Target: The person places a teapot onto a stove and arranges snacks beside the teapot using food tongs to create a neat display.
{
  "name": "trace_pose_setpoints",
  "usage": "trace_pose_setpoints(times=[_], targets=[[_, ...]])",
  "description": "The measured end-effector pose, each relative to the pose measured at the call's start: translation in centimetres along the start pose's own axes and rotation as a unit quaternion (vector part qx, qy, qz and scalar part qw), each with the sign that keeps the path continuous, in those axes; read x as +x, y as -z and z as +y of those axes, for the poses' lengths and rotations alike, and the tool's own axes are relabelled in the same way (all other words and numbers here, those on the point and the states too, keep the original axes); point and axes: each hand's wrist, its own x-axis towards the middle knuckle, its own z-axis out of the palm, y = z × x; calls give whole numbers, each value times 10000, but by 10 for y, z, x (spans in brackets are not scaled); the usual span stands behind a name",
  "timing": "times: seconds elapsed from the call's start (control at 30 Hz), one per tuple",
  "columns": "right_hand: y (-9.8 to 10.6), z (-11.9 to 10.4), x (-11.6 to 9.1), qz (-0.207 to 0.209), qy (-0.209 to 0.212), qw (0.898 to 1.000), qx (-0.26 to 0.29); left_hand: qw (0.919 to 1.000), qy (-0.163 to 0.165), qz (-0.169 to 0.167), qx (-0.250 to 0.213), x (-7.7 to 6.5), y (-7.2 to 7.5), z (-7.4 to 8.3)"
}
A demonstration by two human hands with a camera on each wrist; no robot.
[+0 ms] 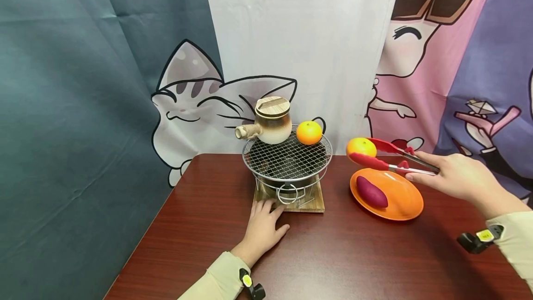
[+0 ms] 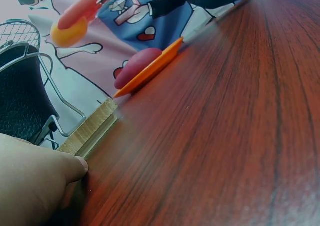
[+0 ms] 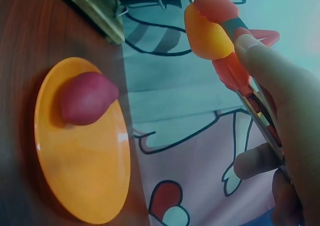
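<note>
My right hand [image 1: 464, 177] grips a pair of red-tipped tongs [image 1: 399, 159], which pinch an orange [image 1: 360, 146] in the air above the orange plate [image 1: 401, 198]. On that plate lies a purple sweet potato [image 1: 372, 192]. My left hand [image 1: 263, 230] rests with spread fingers at the front left of the wooden board [image 1: 314, 203] under the grill; in the left wrist view its thumb [image 2: 75, 167] touches the board's edge. On the grill's wire mesh [image 1: 287, 154] stand a clay teapot [image 1: 272, 121] with a wooden lid and a second orange [image 1: 309, 133].
The dark red wooden table [image 1: 333, 258] carries the grill and the plate. Behind it hangs a cloth backdrop [image 1: 308, 36] with a cartoon cat and figures. A wire ring handle [image 1: 287, 194] sticks out at the grill's front.
</note>
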Motion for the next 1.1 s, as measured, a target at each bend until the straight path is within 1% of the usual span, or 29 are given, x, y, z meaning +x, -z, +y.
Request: trace_pose_setpoints(times=[0.2, 0.4, 0.63, 0.9, 1.1], targets=[[8, -9, 2, 38, 20, 10000, -51, 10000, 10, -26, 14, 0, -1, 0], [14, -19, 3, 71, 144, 9998, -135, 10000, 12, -18, 21, 0, -1, -1], [20, -30, 4, 239, 260, 9992, -165, 10000, 19, -19, 1, 0, 0, 0], [24, -39, 6, 346, 404, 9985, -153, 10000, -4, -5, 2, -1, -2, 0], [28, -50, 7, 438, 474, 9978, -152, 10000, 6, 7, 34, -1, -2, -1]])
